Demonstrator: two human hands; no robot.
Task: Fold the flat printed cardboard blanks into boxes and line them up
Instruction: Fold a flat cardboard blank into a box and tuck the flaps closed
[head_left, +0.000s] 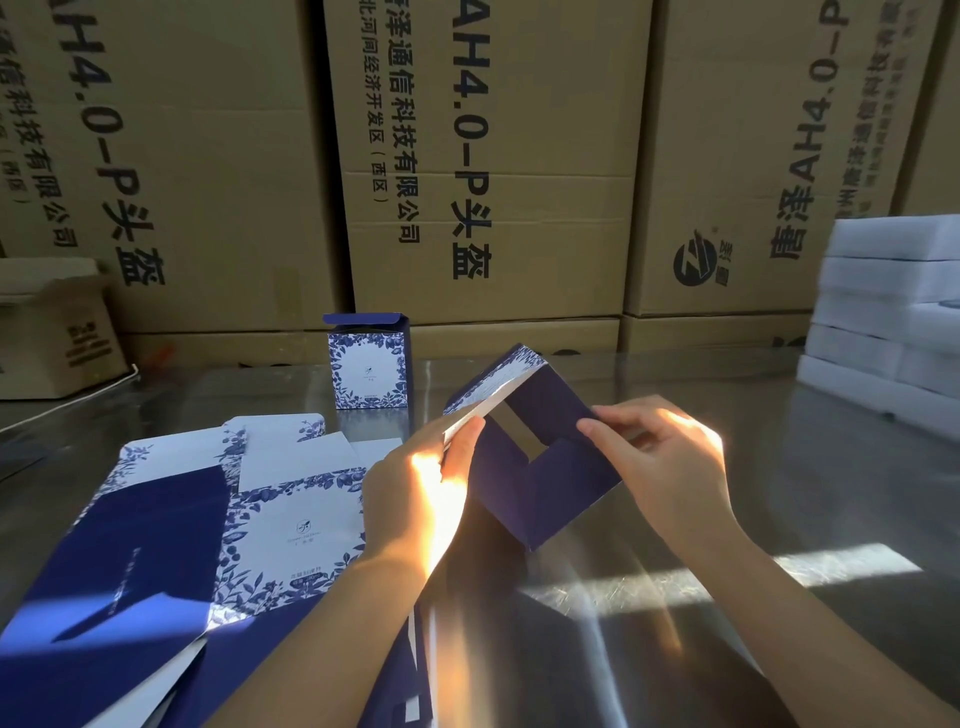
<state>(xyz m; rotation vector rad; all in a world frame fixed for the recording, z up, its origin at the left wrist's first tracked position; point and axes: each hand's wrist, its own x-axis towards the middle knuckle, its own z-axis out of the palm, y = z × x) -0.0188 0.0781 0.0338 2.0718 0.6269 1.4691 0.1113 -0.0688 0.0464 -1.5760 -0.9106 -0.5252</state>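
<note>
A half-folded blue and white box blank (540, 467) is held up over the shiny metal table (779, 467), opened into a tube with its dark blue inside showing. My left hand (415, 483) pinches its white-edged left side. My right hand (660, 457) pinches the blue flap on its right side. One folded box (370, 369) with a floral print stands upright at the back of the table, its top flap raised. A pile of flat printed blanks (208, 530) lies on the table at the left, under my left forearm.
Large brown shipping cartons (493, 156) with printed characters form a wall behind the table. A smaller open carton (57, 332) sits at the far left. A stack of white foam pieces (888, 317) stands at the back right. Bright sunlight streaks the table.
</note>
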